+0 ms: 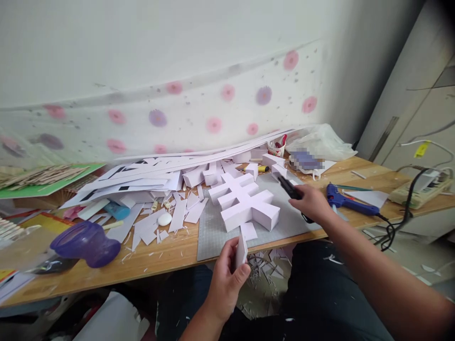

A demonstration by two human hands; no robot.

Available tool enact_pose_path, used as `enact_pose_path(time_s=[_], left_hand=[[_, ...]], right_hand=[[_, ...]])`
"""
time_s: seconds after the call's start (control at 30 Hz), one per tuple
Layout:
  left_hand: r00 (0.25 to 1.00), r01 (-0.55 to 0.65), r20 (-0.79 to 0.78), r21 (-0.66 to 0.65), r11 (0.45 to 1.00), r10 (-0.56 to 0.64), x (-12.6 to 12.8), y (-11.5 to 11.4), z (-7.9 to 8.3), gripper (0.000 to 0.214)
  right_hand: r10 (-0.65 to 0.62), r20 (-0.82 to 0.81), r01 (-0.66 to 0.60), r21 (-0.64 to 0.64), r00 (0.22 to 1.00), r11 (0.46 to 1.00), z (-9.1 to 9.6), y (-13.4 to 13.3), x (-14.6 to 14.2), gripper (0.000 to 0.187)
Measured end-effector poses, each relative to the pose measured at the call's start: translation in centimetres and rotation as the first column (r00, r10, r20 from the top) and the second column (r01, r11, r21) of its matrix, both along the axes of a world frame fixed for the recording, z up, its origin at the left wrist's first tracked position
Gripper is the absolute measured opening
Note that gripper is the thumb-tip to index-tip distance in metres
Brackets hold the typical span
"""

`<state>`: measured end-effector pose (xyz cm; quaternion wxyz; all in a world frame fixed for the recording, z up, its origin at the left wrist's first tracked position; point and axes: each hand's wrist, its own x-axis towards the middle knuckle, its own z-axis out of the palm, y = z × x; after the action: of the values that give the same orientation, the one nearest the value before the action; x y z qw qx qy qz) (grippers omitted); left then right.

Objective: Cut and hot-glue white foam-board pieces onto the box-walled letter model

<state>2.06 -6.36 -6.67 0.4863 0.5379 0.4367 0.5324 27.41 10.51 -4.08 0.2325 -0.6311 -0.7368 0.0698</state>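
Observation:
My left hand [227, 274] is closed on a small white card piece [241, 250], held upright just in front of the table edge. My right hand [311, 202] is closed on a black tool [288, 187], probably scissors or a knife, over the grey cutting mat [213, 232]. A white three-dimensional card letter shape [245, 201] lies on the mat between my hands. A blue glue gun [346, 201] rests on the table just right of my right hand.
Piles of white card strips and offcuts [156, 184] cover the table's middle and back. A purple plastic cup [87, 244] lies on its side at the left. A power strip [421, 187] and cables sit at the right. Scraps litter the floor.

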Motion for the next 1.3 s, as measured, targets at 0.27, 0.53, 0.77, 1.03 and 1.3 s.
enact_pose_path(time_s=[0.27,0.53,0.77,1.03,1.3], left_hand=[[0.98,0.017,-0.199,0.016,1.0,-0.014,-0.1,-0.1,0.5,0.066],[0.926,0.024,-0.377,0.09,0.996,0.011,-0.4,-0.9,0.3,0.069],[0.916,0.09,-0.401,0.128,0.988,-0.031,-0.8,-1.4,0.3,0.067],[0.91,0.116,-0.412,0.13,0.985,-0.052,-1.0,-2.1,0.3,0.066],[0.901,0.149,-0.424,0.112,0.982,-0.089,-0.7,-2.5,0.3,0.065]], right_hand=[[0.481,-0.537,-0.574,-0.008,0.693,0.819,-1.6,-11.7,-2.3,0.017],[0.591,-0.369,-0.653,-0.059,0.717,0.755,-0.9,-13.3,-4.3,0.009],[0.617,-0.338,-0.67,-0.058,0.711,0.74,-1.5,-13.9,-5.1,0.016],[0.62,-0.334,-0.659,-0.005,0.71,0.752,-2.4,-14.3,-5.3,0.012],[0.598,-0.289,-0.607,0.068,0.747,0.792,-3.8,-14.7,-5.4,0.011]])
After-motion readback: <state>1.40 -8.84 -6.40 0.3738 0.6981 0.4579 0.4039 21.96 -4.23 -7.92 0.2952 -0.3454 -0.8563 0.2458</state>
